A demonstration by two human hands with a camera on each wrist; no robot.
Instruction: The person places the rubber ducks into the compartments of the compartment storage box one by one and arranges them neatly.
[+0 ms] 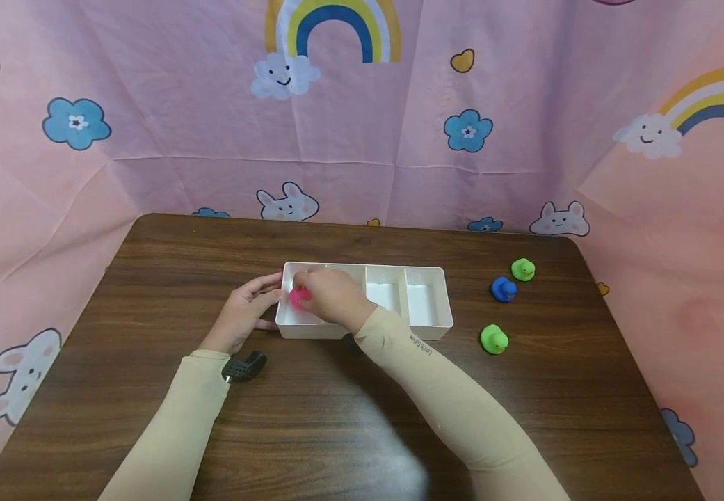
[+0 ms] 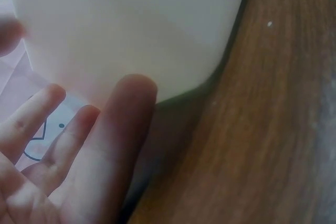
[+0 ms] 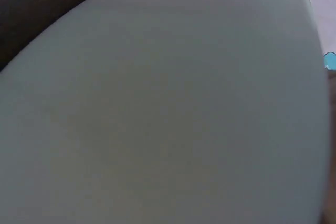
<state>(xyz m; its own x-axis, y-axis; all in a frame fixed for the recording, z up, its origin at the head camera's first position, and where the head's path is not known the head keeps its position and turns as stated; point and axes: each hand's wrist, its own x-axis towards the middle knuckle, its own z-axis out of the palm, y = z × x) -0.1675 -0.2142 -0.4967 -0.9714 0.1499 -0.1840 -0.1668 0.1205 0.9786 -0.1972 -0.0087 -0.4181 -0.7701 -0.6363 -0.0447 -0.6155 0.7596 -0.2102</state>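
A white divided box [image 1: 311,332] stands on the dark wooden table. My right hand [image 1: 336,296] reaches over it into the compartment at the left end, its fingers curled down around a small pink toy duck [image 1: 300,298], partly hidden by them. My left hand [image 1: 243,313] rests against the box's left end. In the left wrist view, the thumb [image 2: 128,114] lies against the white end wall [image 2: 142,30] and the other fingers extend fairly straight beside it. The box's pale wall [image 3: 173,103] fills the right wrist view, which hides the right fingers.
Right of the box sit a green toy duck [image 1: 494,339], a blue duck [image 1: 503,289] and another green duck [image 1: 523,269]. Thin dividers [image 1: 406,296] split the box into compartments. A pink patterned cloth [image 1: 362,139] hangs behind the table [image 1: 336,424].
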